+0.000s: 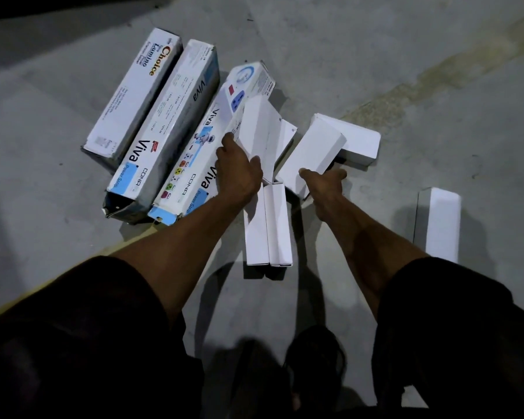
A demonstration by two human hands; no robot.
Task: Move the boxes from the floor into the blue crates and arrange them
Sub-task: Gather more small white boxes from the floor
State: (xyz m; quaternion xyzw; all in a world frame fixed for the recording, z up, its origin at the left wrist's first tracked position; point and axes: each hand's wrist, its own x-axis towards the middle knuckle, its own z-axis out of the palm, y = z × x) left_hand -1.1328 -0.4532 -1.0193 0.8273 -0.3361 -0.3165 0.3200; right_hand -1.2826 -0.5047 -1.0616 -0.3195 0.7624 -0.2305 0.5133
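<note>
Two plain white cardboard boxes are in the hands now. I see the left hand (pixel 239 173) with its thumb and fingers curled around the near end of one long white box (pixel 256 131), which is tilted above the floor. The right hand (pixel 325 184) grips the near end of a second plain white box (pixel 312 154) from below; its fingers are closed around the edge and this box also is raised and tilted.

Just under and between the hands, two narrow white boxes (pixel 268 225) lie side by side on the grey concrete floor (pixel 375 55), touching each other. Behind the right hand lies another white box (pixel 360 140), flat on the floor. One more white box (pixel 440 222) lies well apart at the right side.

To the left, three long printed boxes lie next to each other: a white box marked "Choice" (pixel 133 95), a white and blue "Viva" power strip box (pixel 164 131) with its near end open, and a second "Viva" box (pixel 200 152), which lies just beside the left hand. No crate is visible to me, so I cannot tell what any container holds.
</note>
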